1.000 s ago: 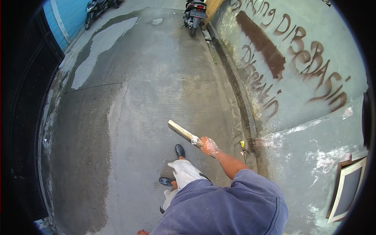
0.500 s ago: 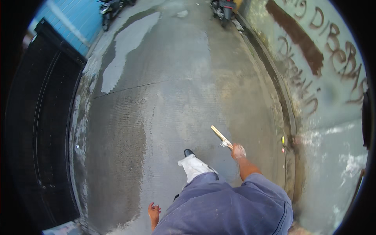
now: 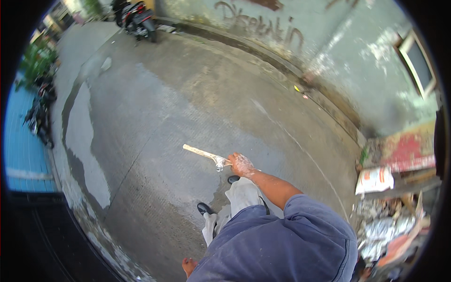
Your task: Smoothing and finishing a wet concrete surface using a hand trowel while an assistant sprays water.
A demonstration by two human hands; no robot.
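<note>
In front of my body, my right hand (image 3: 241,164) is closed round one end of a pale, flat wooden stick (image 3: 201,151), which points to the left over the pavement. A whitish lump with a greyish, rounded end (image 3: 219,166) hangs at the stick close to my fingers; what it is I cannot tell. White smears cover the back of that hand and the wrist. Low at the left of my blue-grey shirt (image 3: 282,239) shows part of my left hand (image 3: 189,266), its fingers loosely apart and no object seen in it.
Wet concrete (image 3: 155,174) lies under my dark shoes. A gutter (image 3: 263,56) runs along the green painted wall (image 3: 329,51). A motorcycle (image 3: 138,21) stands at the far left. To the right are a white sack (image 3: 374,180) and piled scrap (image 3: 387,230); a black gate (image 3: 42,230) is at the left.
My view has swung to the right, bringing the window, sack and scrap pile into sight. My right hand has moved in front of my body, and the stick now points left.
</note>
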